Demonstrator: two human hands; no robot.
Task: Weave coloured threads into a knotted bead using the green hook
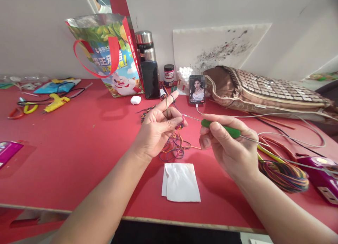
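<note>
Between the thumb and fingers of my left hand point(161, 127) is a small piece of multicoloured crochet work point(181, 123). A strand of cord runs around its raised index finger. My right hand point(229, 141) grips the green handle of a crochet hook point(220, 128); the thin metal shaft points left, and its tip meets the crochet piece. Below my left hand lies a loose tangle of multicoloured cord point(175, 148) on the red table point(105, 159). Part of the crochet piece is hidden behind my fingers.
A folded white tissue point(182, 183) lies in front. Behind stand a shopping bag point(108, 57), a dark phone point(150, 80), a lit phone point(197, 89) and a brown bag point(264, 89). To the right is a cord bundle point(283, 175); a yellow glue gun point(56, 102) lies left.
</note>
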